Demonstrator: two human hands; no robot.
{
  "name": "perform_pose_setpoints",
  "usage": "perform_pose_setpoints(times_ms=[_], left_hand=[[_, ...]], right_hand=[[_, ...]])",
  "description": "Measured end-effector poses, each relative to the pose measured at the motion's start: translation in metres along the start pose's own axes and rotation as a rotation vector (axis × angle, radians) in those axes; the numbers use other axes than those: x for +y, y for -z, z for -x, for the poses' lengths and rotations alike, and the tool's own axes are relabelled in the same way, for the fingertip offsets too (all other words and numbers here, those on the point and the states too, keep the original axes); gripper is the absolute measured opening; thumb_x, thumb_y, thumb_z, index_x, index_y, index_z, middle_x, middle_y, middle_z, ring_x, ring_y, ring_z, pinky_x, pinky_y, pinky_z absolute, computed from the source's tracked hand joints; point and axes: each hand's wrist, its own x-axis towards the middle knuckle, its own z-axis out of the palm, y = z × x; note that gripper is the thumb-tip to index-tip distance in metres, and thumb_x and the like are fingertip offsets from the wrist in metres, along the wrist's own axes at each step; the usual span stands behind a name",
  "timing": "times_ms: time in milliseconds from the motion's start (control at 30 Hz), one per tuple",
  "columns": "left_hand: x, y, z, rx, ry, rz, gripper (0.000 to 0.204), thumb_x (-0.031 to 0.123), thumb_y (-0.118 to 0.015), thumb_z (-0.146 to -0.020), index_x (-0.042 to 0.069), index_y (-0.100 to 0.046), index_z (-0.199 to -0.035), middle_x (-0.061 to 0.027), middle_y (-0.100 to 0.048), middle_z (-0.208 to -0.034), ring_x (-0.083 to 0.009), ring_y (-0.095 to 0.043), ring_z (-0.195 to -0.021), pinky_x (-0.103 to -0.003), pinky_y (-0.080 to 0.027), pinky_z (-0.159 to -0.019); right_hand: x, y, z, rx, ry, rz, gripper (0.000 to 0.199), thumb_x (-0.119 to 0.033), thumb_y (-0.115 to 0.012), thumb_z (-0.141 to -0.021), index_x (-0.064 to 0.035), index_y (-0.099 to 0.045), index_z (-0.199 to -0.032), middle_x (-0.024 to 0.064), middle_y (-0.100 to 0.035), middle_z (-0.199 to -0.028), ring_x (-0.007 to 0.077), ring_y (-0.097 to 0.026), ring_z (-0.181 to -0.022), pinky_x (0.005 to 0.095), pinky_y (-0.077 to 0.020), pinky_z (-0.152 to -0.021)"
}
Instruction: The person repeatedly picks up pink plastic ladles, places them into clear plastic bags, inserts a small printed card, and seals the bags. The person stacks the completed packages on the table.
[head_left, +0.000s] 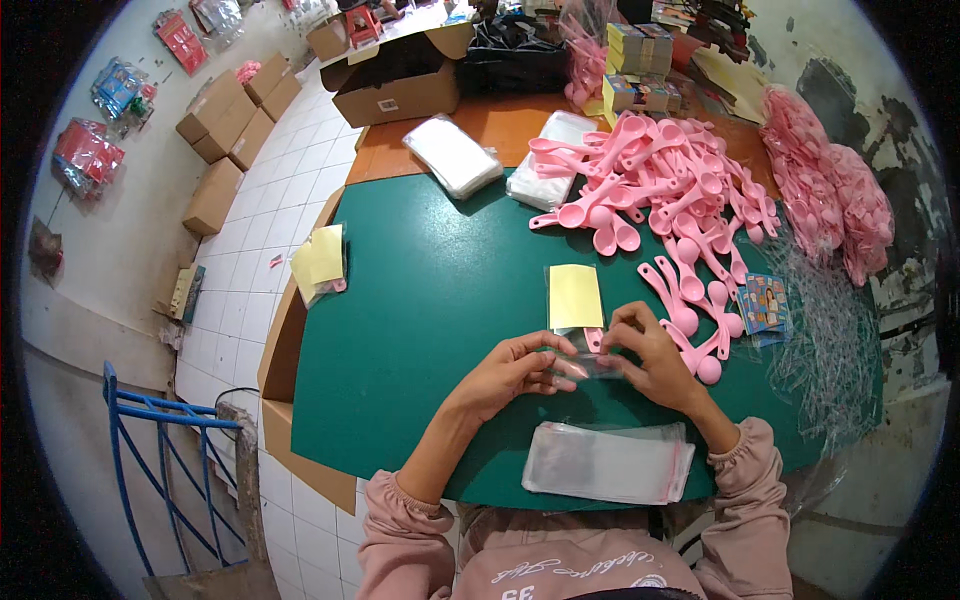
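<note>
On the green table in front of me lies a clear plastic bag [603, 368] with a yellow card [575, 296] at its far part. A pink spoon handle [594, 338] shows just below the card; the rest is hidden. My left hand [515, 375] has its bent fingers closed on the bag's near left part, slightly blurred. My right hand [648, 352] pinches the bag's right side, thumb and fingers curled. Nearer to me lies a stack of clear plastic bags [605, 462]. A large heap of pink measuring spoons [665, 180] spreads beyond my right hand.
Blue printed cards [765, 303] sit right of the spoons, beside tangled clear plastic strips [825, 350]. Two white bag stacks [452, 157] lie at the back. A packed bag with a yellow card [320, 262] rests at the left edge, above an open cardboard box [285, 350].
</note>
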Motion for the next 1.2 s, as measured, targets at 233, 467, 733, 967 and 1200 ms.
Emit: perform_pose_setpoints(times_ms=[233,467,733,967,1200], left_hand=[[0.004,-0.015,-0.003,0.196,-0.152,-0.444,0.030,0.010,-0.052,-0.085,0.008,-0.043,-0.114,-0.0103,-0.058,-0.096,-0.0134,-0.059,-0.085,-0.023,-0.050,-0.068],[-0.004,-0.018,-0.009,0.392,-0.328,-0.825,0.015,0.011,-0.063,-0.079,0.000,-0.057,-0.087,-0.0052,-0.056,-0.088,-0.0117,-0.057,-0.077,-0.024,-0.050,-0.061],[-0.007,-0.024,-0.010,0.466,-0.299,-0.839,0.014,0.013,-0.064,-0.078,0.000,-0.060,-0.083,-0.0065,-0.057,-0.087,-0.0121,-0.058,-0.076,-0.025,-0.051,-0.063],[0.003,-0.024,-0.005,0.391,-0.220,-0.809,0.011,0.009,-0.067,-0.076,0.001,-0.061,-0.079,-0.0061,-0.057,-0.086,-0.0124,-0.059,-0.077,-0.026,-0.050,-0.069],[-0.006,-0.017,-0.006,0.348,-0.314,-0.847,0.012,0.007,-0.066,-0.076,0.000,-0.059,-0.082,-0.0055,-0.057,-0.086,-0.0125,-0.059,-0.080,-0.026,-0.051,-0.070]], right_hand=[[0.016,0.004,0.008,0.049,-0.263,-0.635,0.014,-0.002,-0.059,-0.079,-0.0024,-0.051,-0.091,0.0043,-0.039,-0.101,0.0077,-0.044,-0.089,0.0213,-0.0413,-0.067],[0.018,-0.006,0.007,0.002,-0.351,-0.752,0.010,-0.006,-0.058,-0.083,-0.0022,-0.050,-0.088,-0.0002,-0.049,-0.083,0.0059,-0.049,-0.077,0.0187,-0.0408,-0.067],[0.020,-0.016,0.006,0.176,-0.500,-0.809,0.011,-0.007,-0.054,-0.086,0.0004,-0.046,-0.084,0.0059,-0.055,-0.074,0.0112,-0.059,-0.061,0.0209,-0.0487,-0.055],[0.014,-0.019,0.004,0.271,-0.529,-0.749,0.014,-0.006,-0.058,-0.084,-0.0004,-0.045,-0.082,0.0055,-0.056,-0.067,0.0101,-0.058,-0.054,0.0198,-0.0460,-0.046],[0.005,-0.023,0.002,0.274,-0.496,-0.627,0.017,-0.008,-0.060,-0.082,-0.0006,-0.045,-0.082,0.0045,-0.056,-0.067,0.0074,-0.056,-0.053,0.0190,-0.0433,-0.045]])
